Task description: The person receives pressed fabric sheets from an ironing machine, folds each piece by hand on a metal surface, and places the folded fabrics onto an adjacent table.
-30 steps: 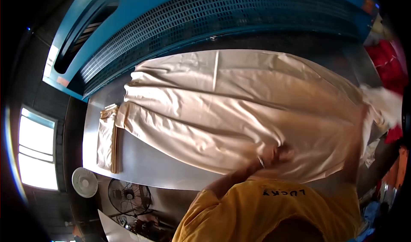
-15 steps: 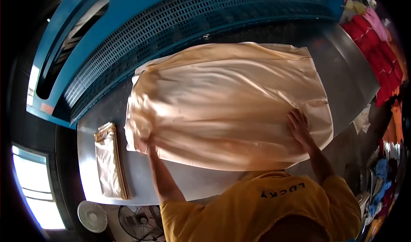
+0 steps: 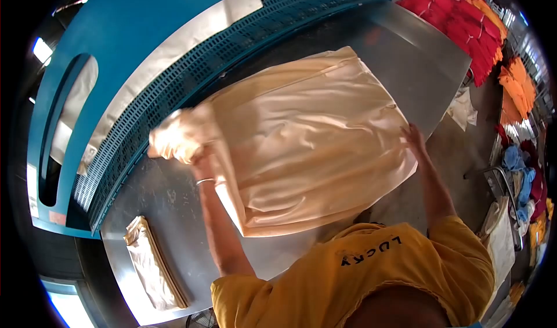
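Note:
A large cream satin cloth (image 3: 307,148) lies spread on the metal table, wrinkled across its middle. Its left end is bunched up and lifted, blurred by motion. My left hand (image 3: 202,156) grips that bunched end, its fingers partly hidden in the folds. At the cloth's right edge rests my right hand (image 3: 413,138), fingers apart and touching the border. A folded bundle of shiny cream cloth (image 3: 154,264) lies on the table to the left of my left forearm.
The metal table (image 3: 406,55) runs beneath a blue machine (image 3: 133,26) with a perforated guard along the far side. Red cloth (image 3: 452,23) and orange cloth (image 3: 517,87) are piled at the right. A metal-framed rack (image 3: 505,194) stands at the lower right.
My left hand has lifted the cloth's left end and moved it away from me. My right hand has shifted to the right edge. The view has turned.

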Demonstrator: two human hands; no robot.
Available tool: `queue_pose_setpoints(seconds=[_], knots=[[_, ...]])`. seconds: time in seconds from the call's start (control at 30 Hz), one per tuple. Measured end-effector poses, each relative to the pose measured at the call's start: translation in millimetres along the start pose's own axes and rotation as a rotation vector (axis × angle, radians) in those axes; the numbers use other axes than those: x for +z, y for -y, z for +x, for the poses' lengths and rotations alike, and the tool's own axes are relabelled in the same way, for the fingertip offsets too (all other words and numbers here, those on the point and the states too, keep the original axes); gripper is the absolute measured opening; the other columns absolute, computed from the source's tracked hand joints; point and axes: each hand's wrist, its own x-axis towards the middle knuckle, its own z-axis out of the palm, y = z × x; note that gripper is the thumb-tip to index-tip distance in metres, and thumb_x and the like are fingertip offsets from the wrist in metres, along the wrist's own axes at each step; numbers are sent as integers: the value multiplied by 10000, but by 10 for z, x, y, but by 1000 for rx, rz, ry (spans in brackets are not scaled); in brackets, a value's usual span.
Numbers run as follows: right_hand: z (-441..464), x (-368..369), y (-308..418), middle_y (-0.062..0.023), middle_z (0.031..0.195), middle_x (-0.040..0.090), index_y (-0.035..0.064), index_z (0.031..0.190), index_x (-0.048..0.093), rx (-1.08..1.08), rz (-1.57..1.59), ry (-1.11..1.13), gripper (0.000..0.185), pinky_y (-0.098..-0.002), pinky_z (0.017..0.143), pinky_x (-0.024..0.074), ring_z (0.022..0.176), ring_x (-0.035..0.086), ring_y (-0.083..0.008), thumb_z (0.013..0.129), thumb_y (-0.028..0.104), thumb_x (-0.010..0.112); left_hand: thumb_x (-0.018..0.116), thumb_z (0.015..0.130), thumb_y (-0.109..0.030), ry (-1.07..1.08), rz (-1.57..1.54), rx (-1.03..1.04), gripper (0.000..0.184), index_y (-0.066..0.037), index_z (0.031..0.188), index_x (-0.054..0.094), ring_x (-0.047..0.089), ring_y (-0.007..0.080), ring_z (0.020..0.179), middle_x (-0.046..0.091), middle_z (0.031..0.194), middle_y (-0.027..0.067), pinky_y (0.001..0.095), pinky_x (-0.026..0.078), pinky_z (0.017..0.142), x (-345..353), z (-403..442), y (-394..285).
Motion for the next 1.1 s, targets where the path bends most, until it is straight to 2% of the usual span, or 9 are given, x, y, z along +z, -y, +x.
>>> queue_pose_setpoints(seconds=[0.13,0.23,0.4,0.53,0.6,0.63,0.8,1.0,1.1], knots=[[-214,-78,617,-59,767,601,9,951,601,214,293,193,330,-279,599,438,680,553,-137,781,291,617,530,817,-234,547,325,445,263,8,830,631,566,278,900,597,950,108,397,376,923,1032,-665,-1698],[-552,-334,1140,-9,733,577,-7,919,607,235,836,109,269,-250,569,433,645,544,-110,791,229,595,647,705,-502,907,-373,103,830,13,1284,348,351,374,1217,420,1272,228,401,301,1013,1079,-1416,-2732],[-390,-160,1355,-28,781,607,16,950,603,251,966,99,211,-252,589,445,679,564,-113,800,164,598,753,531,-555,720,-126,180,1204,-17,1377,86,209,418,1276,209,1380,261,487,239,1023,1367,-2438,-3330],[-822,439,2538,-5,693,558,36,999,595,131,756,599,276,-242,426,388,525,470,-86,845,266,600,674,706,-309,168,-125,52,634,28,1173,410,513,364,961,530,1044,242,444,412,749,1773,-2383,-3420],[-1144,778,2877,-48,888,555,57,1265,407,-206,940,961,467,-261,623,456,694,519,-114,880,281,545,629,734,-189,621,-259,-552,337,-6,1003,541,561,243,795,581,921,179,371,452,683,1691,-2296,-2993],[-1182,1013,2838,-69,972,557,70,1324,337,-455,920,1165,521,-270,721,468,786,543,-126,890,288,525,626,738,-230,226,-343,-189,349,-60,1034,556,551,181,956,573,1056,113,339,444,782,1557,-2356,-3042],[-1037,1419,2154,-66,1063,574,68,1208,460,-154,660,676,434,-252,756,467,982,553,-128,872,331,534,501,854,-155,434,339,105,382,-44,1217,457,495,193,1034,552,1107,112,337,422,859,799,-3489,-1124],[-1199,1828,1978,-102,912,609,57,1127,504,361,701,581,536,-364,583,516,740,616,-211,772,443,616,502,874,-356,-627,-570,-706,528,-22,1270,400,528,214,932,531,1073,122,340,476,768,-758,-3412,-1300],[-1426,2413,2121,-91,867,625,40,1031,564,434,900,450,355,-358,591,522,750,620,-206,745,225,664,492,868,-384,-217,-757,-1133,513,-9,1216,458,524,201,945,538,1086,107,320,470,788,-777,-3093,-954]])
